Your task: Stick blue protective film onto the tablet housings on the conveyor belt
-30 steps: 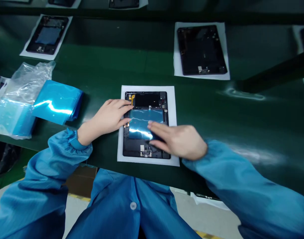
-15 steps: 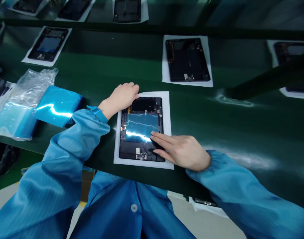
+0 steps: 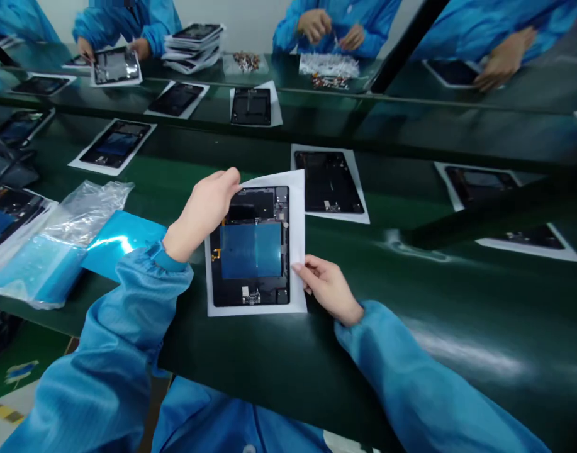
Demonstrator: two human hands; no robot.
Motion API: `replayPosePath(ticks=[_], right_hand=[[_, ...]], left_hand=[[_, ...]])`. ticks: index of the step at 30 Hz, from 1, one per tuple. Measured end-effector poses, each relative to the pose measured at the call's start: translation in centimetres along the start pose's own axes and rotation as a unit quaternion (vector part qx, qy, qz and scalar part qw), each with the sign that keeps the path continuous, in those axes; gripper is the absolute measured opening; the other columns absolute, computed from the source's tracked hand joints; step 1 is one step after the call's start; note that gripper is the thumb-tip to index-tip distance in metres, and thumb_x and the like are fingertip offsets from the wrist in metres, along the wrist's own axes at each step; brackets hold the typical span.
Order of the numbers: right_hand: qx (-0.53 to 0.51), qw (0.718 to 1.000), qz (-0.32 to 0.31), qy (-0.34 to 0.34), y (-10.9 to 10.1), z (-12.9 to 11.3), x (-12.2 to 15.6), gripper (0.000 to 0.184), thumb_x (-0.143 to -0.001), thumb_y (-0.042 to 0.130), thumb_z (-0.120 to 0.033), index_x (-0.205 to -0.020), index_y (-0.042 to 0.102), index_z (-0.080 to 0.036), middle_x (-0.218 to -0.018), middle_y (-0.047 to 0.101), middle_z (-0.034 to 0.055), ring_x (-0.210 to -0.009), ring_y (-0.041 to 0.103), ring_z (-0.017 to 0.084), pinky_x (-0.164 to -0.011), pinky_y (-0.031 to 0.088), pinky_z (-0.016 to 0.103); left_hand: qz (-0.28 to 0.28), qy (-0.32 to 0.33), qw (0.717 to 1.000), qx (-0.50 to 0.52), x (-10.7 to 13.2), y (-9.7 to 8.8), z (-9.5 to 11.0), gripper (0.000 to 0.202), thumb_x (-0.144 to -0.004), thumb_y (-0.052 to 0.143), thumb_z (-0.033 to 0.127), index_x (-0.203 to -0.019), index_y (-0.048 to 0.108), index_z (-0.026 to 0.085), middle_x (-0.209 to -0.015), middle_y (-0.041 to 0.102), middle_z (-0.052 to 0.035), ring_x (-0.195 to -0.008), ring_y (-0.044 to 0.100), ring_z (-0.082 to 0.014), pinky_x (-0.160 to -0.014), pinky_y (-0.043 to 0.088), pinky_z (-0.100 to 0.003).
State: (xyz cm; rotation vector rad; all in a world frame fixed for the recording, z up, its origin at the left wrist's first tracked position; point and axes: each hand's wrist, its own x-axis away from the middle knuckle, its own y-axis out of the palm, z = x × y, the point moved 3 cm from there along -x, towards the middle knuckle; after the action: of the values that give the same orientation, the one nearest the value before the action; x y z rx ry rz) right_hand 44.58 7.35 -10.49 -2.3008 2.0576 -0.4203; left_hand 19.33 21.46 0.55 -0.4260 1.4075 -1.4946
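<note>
An opened tablet housing (image 3: 228, 289), black with small circuit parts along its bottom and right side, lies on a white sheet (image 3: 297, 207). Blue film (image 3: 250, 251) covers the housing's middle. My left hand (image 3: 206, 198) is closed on the sheet's top left part, its fingertips beside the housing's upper corner; the exact grip is partly hidden. On the right, my right hand (image 3: 330, 286) pinches the sheet's right edge between thumb and fingers. The sheet's top edge looks raised from the green bench.
To the left lie a stack of blue film sheets (image 3: 123, 242) and a clear plastic bag (image 3: 94, 207). Another tablet housing (image 3: 333, 182) on a sheet lies just behind. A dark slanted post (image 3: 458, 226) stands right. Across the bench, co-workers' hands (image 3: 315, 26) handle parts.
My right hand has left the blue film and now pinches the sheet's right edge. The sheet and housing have shifted slightly left, and the camera view has tilted up.
</note>
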Motion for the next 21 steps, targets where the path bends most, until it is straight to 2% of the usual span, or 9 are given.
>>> replayPosePath(ticks=[4, 6, 8, 10, 11, 13, 17, 19, 21], right_hand=[[0.017, 0.999, 0.001, -0.037, 2.3, -1.4, -4.9, 0.060, -0.085, 0.069, -0.079, -0.095, 0.071, -0.020, -0.065, 0.058, -0.0010, -0.054, 0.048, 0.014, -0.050, 0.041, 0.029], [0.031, 0.998, 0.012, -0.057, 2.8, -2.0, -7.4, 0.060, -0.084, 0.069, -0.079, -0.092, 0.070, -0.020, -0.069, 0.060, 0.0001, -0.058, 0.049, 0.015, -0.052, 0.041, 0.029], [0.052, 0.995, 0.037, -0.072, 2.9, -2.6, -10.3, 0.059, -0.085, 0.066, -0.079, -0.084, 0.067, -0.020, -0.069, 0.060, 0.0009, -0.063, 0.051, 0.016, -0.056, 0.042, 0.030], [0.080, 0.991, 0.072, -0.078, 2.7, -3.4, -13.7, 0.057, -0.090, 0.065, -0.076, -0.078, 0.063, -0.020, -0.069, 0.059, 0.0015, -0.067, 0.053, 0.017, -0.059, 0.043, 0.030], [0.096, 0.988, 0.092, -0.078, 2.6, -3.8, -15.5, 0.056, -0.093, 0.065, -0.072, -0.077, 0.063, -0.019, -0.070, 0.059, 0.0018, -0.069, 0.055, 0.017, -0.061, 0.044, 0.030], [0.130, 0.981, 0.128, -0.072, 2.4, -4.9, -19.3, 0.051, -0.100, 0.066, -0.065, -0.081, 0.065, -0.017, -0.075, 0.063, 0.0021, -0.072, 0.059, 0.017, -0.064, 0.049, 0.030], [0.208, 0.962, 0.168, -0.054, 1.7, -6.6, -24.7, 0.036, -0.106, 0.070, -0.051, -0.109, 0.071, -0.015, -0.099, 0.073, 0.0033, -0.081, 0.069, 0.015, -0.075, 0.061, 0.032], [0.258, 0.948, 0.180, -0.046, 0.7, -6.8, -25.5, 0.035, -0.107, 0.070, -0.049, -0.113, 0.072, -0.015, -0.102, 0.074, 0.0044, -0.083, 0.071, 0.016, -0.078, 0.063, 0.034], [0.316, 0.927, 0.197, -0.043, -1.1, -6.4, -25.0, 0.034, -0.109, 0.067, -0.047, -0.109, 0.073, -0.013, -0.098, 0.075, 0.0045, -0.083, 0.072, 0.016, -0.081, 0.063, 0.035]], left_hand=[[0.071, -0.049, 0.996, 0.006, -1.0, -0.9, -3.4, 0.025, -0.110, 0.046, 0.026, -0.102, 0.069, 0.021, -0.089, 0.069, -0.0069, -0.083, 0.065, -0.0229, -0.081, 0.054, -0.038], [0.108, -0.077, 0.991, 0.001, -1.0, -1.4, -4.7, 0.026, -0.111, 0.044, 0.028, -0.109, 0.070, 0.020, -0.097, 0.071, -0.0101, -0.093, 0.069, -0.0262, -0.090, 0.057, -0.042], [0.176, -0.108, 0.978, -0.017, -0.2, -2.0, -5.1, 0.032, -0.112, 0.045, 0.036, -0.128, 0.067, 0.020, -0.122, 0.072, -0.0169, -0.118, 0.069, -0.0332, -0.106, 0.056, -0.053], [0.231, -0.121, 0.964, -0.046, 1.5, -2.2, -4.2, 0.049, -0.112, 0.048, 0.047, -0.151, 0.056, 0.019, -0.153, 0.060, -0.0226, -0.146, 0.055, -0.0413, -0.122, 0.046, -0.065], [0.230, -0.114, 0.965, -0.058, 2.5, -1.8, -3.3, 0.058, -0.111, 0.048, 0.051, -0.159, 0.048, 0.019, -0.163, 0.052, -0.0236, -0.155, 0.047, -0.0439, -0.126, 0.040, -0.069], [0.161, -0.075, 0.982, -0.058, 4.7, -0.1, -1.2, 0.063, -0.111, 0.047, 0.055, -0.164, 0.043, 0.020, -0.165, 0.052, -0.0221, -0.157, 0.044, -0.0448, -0.129, 0.037, -0.072], [-0.051, -0.037, 0.998, -0.032, 8.8, 4.6, 1.3, 0.056, -0.113, 0.039, 0.051, -0.160, 0.051, 0.023, -0.156, 0.062, -0.0209, -0.152, 0.053, -0.0421, -0.125, 0.045, -0.068], [-0.105, -0.029, 0.994, -0.024, 9.9, 6.2, 1.4, 0.054, -0.113, 0.038, 0.050, -0.158, 0.054, 0.024, -0.152, 0.065, -0.0197, -0.149, 0.057, -0.0410, -0.121, 0.051, -0.065], [-0.117, -0.023, 0.993, -0.018, 10.1, 6.9, 1.2, 0.053, -0.112, 0.041, 0.049, -0.157, 0.056, 0.026, -0.149, 0.067, -0.0184, -0.146, 0.060, -0.0401, -0.117, 0.054, -0.063]])
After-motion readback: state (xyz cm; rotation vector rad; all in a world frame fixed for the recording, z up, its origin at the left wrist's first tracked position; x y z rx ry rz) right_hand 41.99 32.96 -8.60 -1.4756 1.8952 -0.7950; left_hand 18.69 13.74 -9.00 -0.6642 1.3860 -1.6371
